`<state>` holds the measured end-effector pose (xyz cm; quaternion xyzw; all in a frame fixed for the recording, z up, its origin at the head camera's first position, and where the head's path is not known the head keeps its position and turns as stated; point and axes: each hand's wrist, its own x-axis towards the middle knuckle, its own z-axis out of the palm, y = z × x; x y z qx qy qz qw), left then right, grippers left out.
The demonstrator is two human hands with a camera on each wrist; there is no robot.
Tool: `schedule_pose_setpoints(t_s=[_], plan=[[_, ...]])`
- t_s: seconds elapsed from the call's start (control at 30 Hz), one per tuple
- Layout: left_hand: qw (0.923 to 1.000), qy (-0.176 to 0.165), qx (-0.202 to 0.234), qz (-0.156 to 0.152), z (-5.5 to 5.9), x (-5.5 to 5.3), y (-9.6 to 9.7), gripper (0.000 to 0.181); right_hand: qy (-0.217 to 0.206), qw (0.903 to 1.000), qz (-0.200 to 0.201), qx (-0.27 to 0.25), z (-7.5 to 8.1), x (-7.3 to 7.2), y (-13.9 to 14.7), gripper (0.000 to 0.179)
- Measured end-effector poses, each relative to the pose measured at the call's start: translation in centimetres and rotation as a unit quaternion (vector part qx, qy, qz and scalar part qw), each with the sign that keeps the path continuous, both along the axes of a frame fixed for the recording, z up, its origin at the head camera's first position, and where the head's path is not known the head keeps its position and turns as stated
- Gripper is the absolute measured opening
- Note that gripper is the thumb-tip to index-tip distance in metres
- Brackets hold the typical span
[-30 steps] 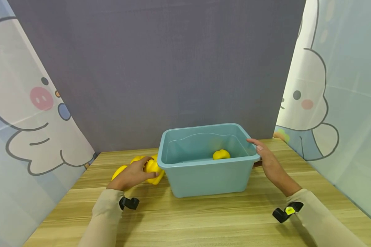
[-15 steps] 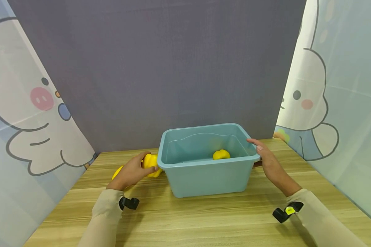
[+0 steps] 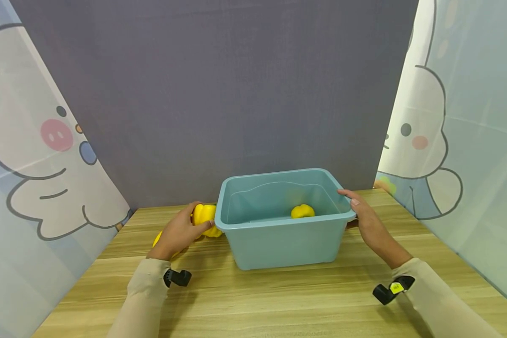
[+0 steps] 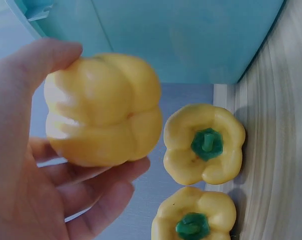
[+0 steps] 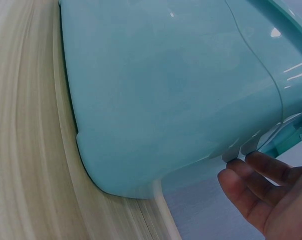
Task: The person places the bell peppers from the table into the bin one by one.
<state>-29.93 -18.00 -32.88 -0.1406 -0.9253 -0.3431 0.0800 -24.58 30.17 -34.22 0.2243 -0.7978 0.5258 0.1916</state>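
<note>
My left hand (image 3: 178, 234) grips a yellow bell pepper (image 3: 203, 215) beside the left end of a blue-green plastic bin (image 3: 285, 244). In the left wrist view the held pepper (image 4: 103, 110) is raised, with thumb on one side and fingers on the other. Two more yellow bell peppers, one nearer (image 4: 206, 145) the bin and one farther (image 4: 193, 215), stand on the table with green stems showing. Inside the bin lies another yellow pepper (image 3: 302, 211). My right hand (image 3: 369, 225) holds the bin's right rim; its fingers (image 5: 241, 185) touch the outer wall.
A wooden table (image 3: 274, 300) carries everything. Behind it hangs a grey curtain (image 3: 236, 94). Cartoon-printed sheets close the left (image 3: 25, 155) and right (image 3: 481, 164) sides. Part of a yellow pepper (image 3: 157, 238) shows past the left hand.
The left hand has lifted the pepper upward off the table, close to the bin's left wall. The bin and the right hand have stayed in place.
</note>
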Motion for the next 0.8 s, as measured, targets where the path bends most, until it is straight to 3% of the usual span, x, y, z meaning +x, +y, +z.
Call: schedule_pose_setpoints(t_s=[0.2, 0.4, 0.53, 0.8], plan=[[0.9982, 0.037, -0.024, 0.041, 0.2, -0.1, -0.2, 0.083, 0.000, 1.0000, -0.004, 0.003, 0.0, -0.2, 0.1, 0.054], [0.9961, 0.051, -0.018, 0.069, 0.7, 0.2, -0.1, 0.089, 0.000, 1.0000, -0.004, 0.006, 0.0, -0.1, 0.2, 0.054], [0.9968, 0.051, 0.008, 0.062, 1.1, 0.4, 0.1, 0.088, 0.000, 1.0000, -0.004, 0.007, 0.0, -0.1, 0.2, 0.054], [0.9957, 0.008, 0.085, 0.034, 1.4, 0.5, -0.1, 0.087, 0.000, 1.0000, -0.006, 0.005, 0.0, 0.1, 0.0, 0.053]])
